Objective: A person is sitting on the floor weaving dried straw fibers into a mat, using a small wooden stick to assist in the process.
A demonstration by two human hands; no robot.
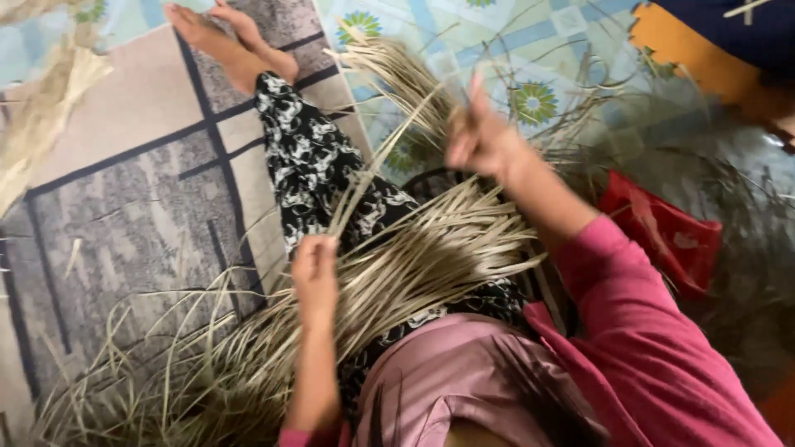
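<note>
Pinched between the fingers of the left hand (315,269) is the near end of a long pale strip (377,161), which runs up and away toward the right hand (480,141). That right hand is raised and blurred; its fingers are curled closed, seemingly around the far part of the same strip, though the blur leaves the exact hold unclear.

From the head camera, a thick bundle of strips (422,252) lies across the lap, over a black-and-white patterned trouser leg (310,157). The left hand sits just at the near edge of this bundle, touching it. The strips fan out to the right at one end and spill down to the lower left, where loose strands (166,372) spread thinly over the mat (124,190), a grey and beige one with dark lines. More strips (389,66) stick up beyond the right hand, above the knee.

The leg stretches to the top of the frame, ending in a bare foot (224,41) on the mat. Both arms wear pink sleeves (629,331), and pink cloth covers the chest at the bottom edge.

Right of the right forearm a red bag (662,232) lies on the floor, with a dark tangle of fibres (745,248) around and behind it. At the top right is an orange and dark blue cloth (704,50). Behind the hands the floor covering (530,50) shows a light pattern with green flower shapes. At the far left edge a pale, blurred sheaf (41,116) leans in.
</note>
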